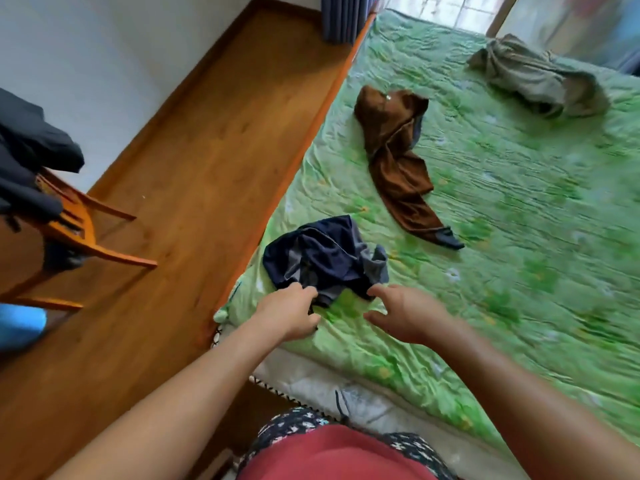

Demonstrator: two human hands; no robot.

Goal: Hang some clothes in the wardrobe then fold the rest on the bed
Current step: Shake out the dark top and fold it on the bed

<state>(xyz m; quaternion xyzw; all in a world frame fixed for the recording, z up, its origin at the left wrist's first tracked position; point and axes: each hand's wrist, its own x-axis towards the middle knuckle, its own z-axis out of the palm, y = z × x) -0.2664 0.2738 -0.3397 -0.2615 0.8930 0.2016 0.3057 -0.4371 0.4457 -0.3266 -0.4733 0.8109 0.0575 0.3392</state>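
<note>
A crumpled navy and grey garment (325, 258) lies near the front left corner of the bed (519, 209), which has a green flowered sheet. My left hand (289, 313) reaches its near edge with fingers curled, touching or pinching the cloth; the blur hides which. My right hand (403, 315) hovers just right of the garment, fingers spread and relaxed, holding nothing. A brown garment (398, 161) lies stretched out further up the bed. A grey-olive garment (540, 77) is bunched at the far right.
A wooden chair (79, 230) draped with dark clothes (31, 157) stands on the wooden floor (194, 161) to the left. Blue curtains (343, 15) hang at the far end. Something blue (19, 323) sits at the left edge.
</note>
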